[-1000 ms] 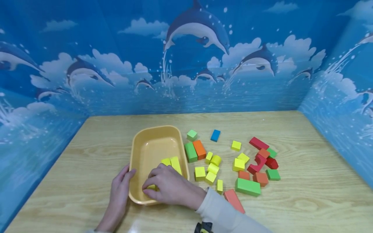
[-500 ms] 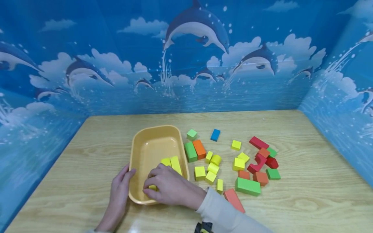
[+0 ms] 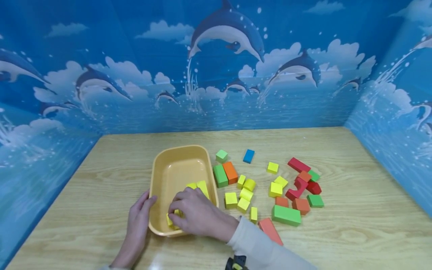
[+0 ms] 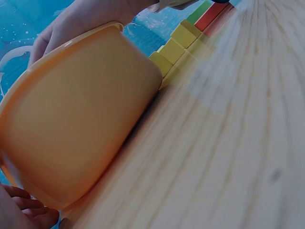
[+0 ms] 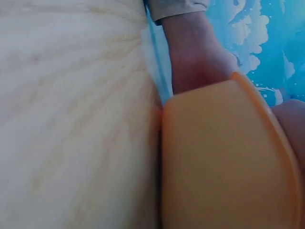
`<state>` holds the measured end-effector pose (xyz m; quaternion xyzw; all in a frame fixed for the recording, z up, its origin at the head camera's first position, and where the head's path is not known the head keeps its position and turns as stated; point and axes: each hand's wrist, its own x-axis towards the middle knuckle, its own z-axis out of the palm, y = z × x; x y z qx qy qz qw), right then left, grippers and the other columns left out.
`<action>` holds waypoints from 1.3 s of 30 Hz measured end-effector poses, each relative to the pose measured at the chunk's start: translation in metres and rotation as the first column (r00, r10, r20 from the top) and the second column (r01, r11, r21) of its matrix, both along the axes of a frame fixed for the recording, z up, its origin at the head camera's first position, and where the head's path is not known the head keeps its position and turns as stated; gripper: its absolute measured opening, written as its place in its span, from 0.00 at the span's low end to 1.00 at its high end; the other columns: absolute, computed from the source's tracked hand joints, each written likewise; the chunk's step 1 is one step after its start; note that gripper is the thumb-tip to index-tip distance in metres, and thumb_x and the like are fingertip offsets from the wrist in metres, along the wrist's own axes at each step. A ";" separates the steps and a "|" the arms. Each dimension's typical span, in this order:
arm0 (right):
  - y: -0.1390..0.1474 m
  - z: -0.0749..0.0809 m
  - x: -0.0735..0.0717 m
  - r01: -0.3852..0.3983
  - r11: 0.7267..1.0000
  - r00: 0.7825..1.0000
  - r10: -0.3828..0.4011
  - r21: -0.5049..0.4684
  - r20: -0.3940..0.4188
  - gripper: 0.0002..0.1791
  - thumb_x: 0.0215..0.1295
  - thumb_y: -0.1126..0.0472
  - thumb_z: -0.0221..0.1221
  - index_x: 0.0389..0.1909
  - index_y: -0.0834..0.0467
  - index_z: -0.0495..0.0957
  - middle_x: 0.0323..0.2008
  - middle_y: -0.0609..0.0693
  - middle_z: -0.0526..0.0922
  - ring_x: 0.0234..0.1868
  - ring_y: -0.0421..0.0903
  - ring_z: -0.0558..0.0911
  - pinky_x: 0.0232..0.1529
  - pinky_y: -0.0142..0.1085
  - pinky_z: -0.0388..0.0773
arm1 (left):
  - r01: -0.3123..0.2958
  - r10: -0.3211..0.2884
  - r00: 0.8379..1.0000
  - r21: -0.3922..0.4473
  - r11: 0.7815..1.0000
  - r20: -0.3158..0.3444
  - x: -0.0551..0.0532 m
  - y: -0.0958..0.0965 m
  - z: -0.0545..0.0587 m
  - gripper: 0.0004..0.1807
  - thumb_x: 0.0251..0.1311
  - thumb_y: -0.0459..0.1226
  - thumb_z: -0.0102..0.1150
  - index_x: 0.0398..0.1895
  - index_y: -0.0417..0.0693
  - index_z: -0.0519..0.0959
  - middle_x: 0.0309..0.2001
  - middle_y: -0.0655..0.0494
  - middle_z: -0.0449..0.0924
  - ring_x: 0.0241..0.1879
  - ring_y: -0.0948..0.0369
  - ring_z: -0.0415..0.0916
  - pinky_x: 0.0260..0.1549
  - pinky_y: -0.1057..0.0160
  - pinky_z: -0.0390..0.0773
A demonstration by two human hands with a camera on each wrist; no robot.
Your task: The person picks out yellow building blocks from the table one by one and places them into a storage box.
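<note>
My left hand [image 3: 136, 221] grips the left side of a tan plastic tub [image 3: 168, 163], with the thumb at the rim. In the left wrist view its fingers [image 4: 29, 210] lie against the tub's outer wall. My right hand [image 3: 197, 215] reaches over the near right rim into the tub. Its thumb and fingers pinch a yellow block [image 3: 177, 213] near the tub's front end. Another yellow block [image 3: 170, 221] shows just left of the fingertips. Behind that hand are more yellow blocks [image 3: 203, 187], partly hidden. The tub wall [image 5: 214, 157] hides the fingertips in the right wrist view.
Several yellow blocks [image 3: 243, 205] lie right of the tub, near a green block [image 3: 221, 176] and an orange block [image 3: 230, 172]. A blue block [image 3: 248, 156] sits farther back. Red blocks [image 3: 297, 189] and a long green block [image 3: 286, 215] are farther right. A dolphin-print backdrop [image 3: 216, 108] surrounds the table.
My right hand has shifted slightly right and up inside the tub, bringing more yellow block surface into view by its fingertips. The left hand stays on the tub.
</note>
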<state>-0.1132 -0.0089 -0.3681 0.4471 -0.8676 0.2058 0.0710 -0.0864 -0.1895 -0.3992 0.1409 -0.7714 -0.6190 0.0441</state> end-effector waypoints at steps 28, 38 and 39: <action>0.210 -0.008 -0.032 0.545 0.836 0.818 -0.547 0.061 0.180 0.11 0.60 0.62 0.65 0.44 0.57 0.82 0.43 0.51 0.82 0.45 0.52 0.77 0.45 0.49 0.80 | 0.001 -0.003 0.999 0.031 1.000 0.050 -0.003 -0.003 0.001 0.29 0.72 0.42 0.43 0.71 0.38 0.60 0.68 0.39 0.63 0.61 0.52 0.67 0.45 0.84 0.68; 0.209 -0.005 -0.021 0.515 0.845 0.831 -0.533 0.141 0.161 0.15 0.53 0.57 0.71 0.43 0.53 0.83 0.47 0.54 0.81 0.52 0.57 0.75 0.48 0.53 0.78 | 0.003 -0.005 1.000 0.048 0.999 0.029 0.000 -0.002 0.001 0.28 0.71 0.42 0.44 0.70 0.38 0.62 0.66 0.38 0.66 0.47 0.74 0.74 0.43 0.82 0.72; 0.208 -0.006 -0.020 0.519 0.841 0.829 -0.539 0.150 0.152 0.17 0.52 0.57 0.71 0.43 0.53 0.83 0.48 0.55 0.81 0.53 0.58 0.74 0.49 0.54 0.78 | 0.002 -0.003 1.000 0.045 0.999 0.031 0.001 -0.002 0.001 0.28 0.72 0.42 0.44 0.70 0.38 0.62 0.66 0.38 0.66 0.50 0.70 0.74 0.43 0.82 0.72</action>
